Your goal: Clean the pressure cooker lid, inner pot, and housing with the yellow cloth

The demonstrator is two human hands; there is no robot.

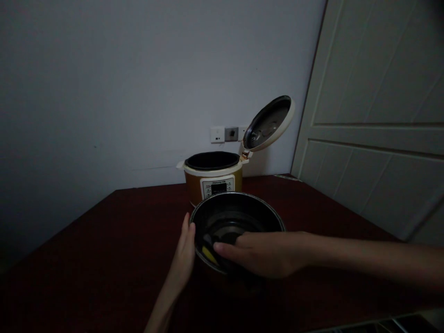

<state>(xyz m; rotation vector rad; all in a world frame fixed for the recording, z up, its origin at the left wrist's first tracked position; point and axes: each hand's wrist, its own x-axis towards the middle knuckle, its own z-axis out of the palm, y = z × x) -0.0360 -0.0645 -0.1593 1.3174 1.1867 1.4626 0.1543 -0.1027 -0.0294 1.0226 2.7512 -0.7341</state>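
Black inner pot: right in front of the electric cooker, lid up
Left hand: open, fingers against the pot's side
Right hand: inside the pot by something yellow, too dim, can't tell if it's gripping

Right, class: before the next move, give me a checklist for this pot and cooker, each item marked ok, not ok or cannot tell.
1. Left hand against the pot's side: ok.
2. Right hand clear of the pot: not ok, it reaches over the near rim.
3. Cooker lid raised: ok.
4. Yellow item by the right thumb identified: cannot tell.
5. Cooker's inside bare: cannot tell, too dark.
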